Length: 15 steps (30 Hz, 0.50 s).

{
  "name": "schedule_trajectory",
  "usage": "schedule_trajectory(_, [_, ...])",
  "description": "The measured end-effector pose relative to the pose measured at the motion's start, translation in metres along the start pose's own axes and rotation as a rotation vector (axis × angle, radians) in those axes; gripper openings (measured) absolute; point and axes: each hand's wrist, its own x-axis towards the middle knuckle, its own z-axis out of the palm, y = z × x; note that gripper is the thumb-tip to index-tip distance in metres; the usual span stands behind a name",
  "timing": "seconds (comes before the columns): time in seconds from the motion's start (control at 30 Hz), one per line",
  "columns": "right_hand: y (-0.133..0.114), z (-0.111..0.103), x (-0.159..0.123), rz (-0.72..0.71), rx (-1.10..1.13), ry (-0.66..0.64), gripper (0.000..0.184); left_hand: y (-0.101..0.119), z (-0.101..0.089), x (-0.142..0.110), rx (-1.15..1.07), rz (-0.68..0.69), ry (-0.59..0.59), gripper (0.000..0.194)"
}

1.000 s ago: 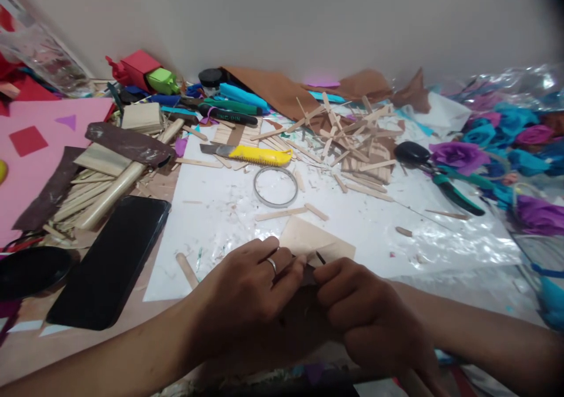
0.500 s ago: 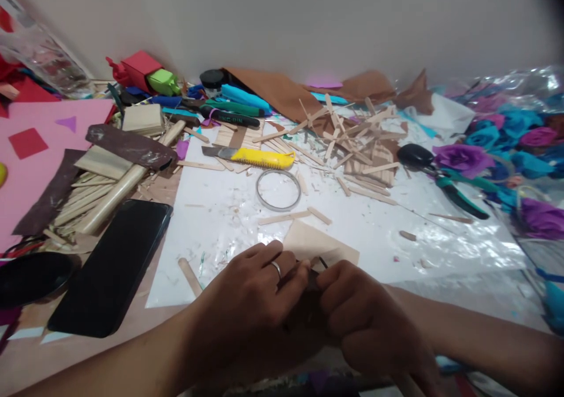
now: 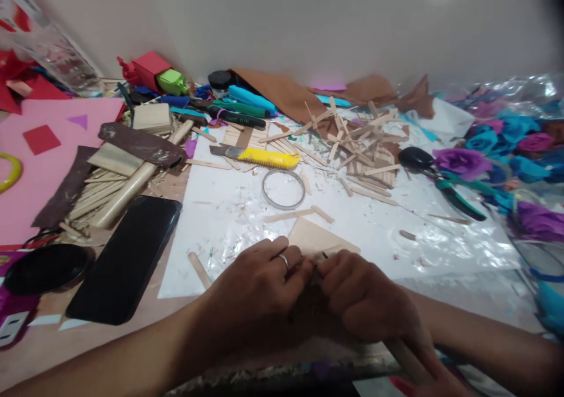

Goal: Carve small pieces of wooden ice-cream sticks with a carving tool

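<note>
My left hand (image 3: 259,279), with a ring on one finger, is closed in a pinch over the near edge of the white sheet (image 3: 229,221). What its fingers hold is mostly hidden. Close against it, my right hand (image 3: 370,294) is wrapped round a wooden-handled tool (image 3: 408,359). The pale handle sticks out below the fist, and a small dark tip shows by the left thumb. Just beyond both hands lies a flat square of thin wood (image 3: 315,235).
A yellow box cutter (image 3: 268,157), a tape ring (image 3: 283,188) and a pile of craft sticks (image 3: 352,133) lie beyond. Phone (image 3: 127,262) and black dish (image 3: 48,269) are at left. Green-handled pliers (image 3: 458,197) and paper flowers (image 3: 462,159) are at right.
The view has shifted slightly to the left. My right fist has turned a little, so more of the wooden handle shows below it. My left hand keeps its pinch.
</note>
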Motion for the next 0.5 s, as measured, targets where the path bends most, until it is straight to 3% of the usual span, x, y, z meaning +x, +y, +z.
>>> schedule_trajectory(0.07, [0.004,-0.004,0.001,-0.076,0.061,0.031,0.055,0.0,-0.003,0.001,0.033,0.014,-0.004,0.008])
schedule_trajectory(0.17, [0.002,-0.01,0.003,-0.123,0.2,0.142,0.062,-0.003,-0.007,0.002,0.115,0.0,-0.099,0.018])
schedule_trajectory(0.23, [-0.009,-0.016,0.005,0.021,0.216,0.175,0.059,-0.006,-0.008,0.002,0.109,0.014,-0.163,0.025])
schedule_trajectory(0.33, [-0.031,-0.027,0.013,0.18,0.294,0.503,0.057,-0.01,-0.005,0.001,0.072,-0.007,-0.174,0.026])
schedule_trajectory(0.37, [-0.038,-0.03,0.016,0.236,0.285,0.474,0.055,-0.011,-0.004,0.0,0.074,-0.016,-0.16,0.025])
schedule_trajectory(0.4, [-0.043,-0.033,0.018,0.207,0.275,0.536,0.055,-0.011,-0.002,-0.001,0.08,-0.021,-0.145,0.024])
schedule_trajectory(0.5, [-0.047,-0.035,0.022,0.201,0.25,0.462,0.056,-0.013,0.002,-0.002,0.07,-0.026,-0.126,0.021])
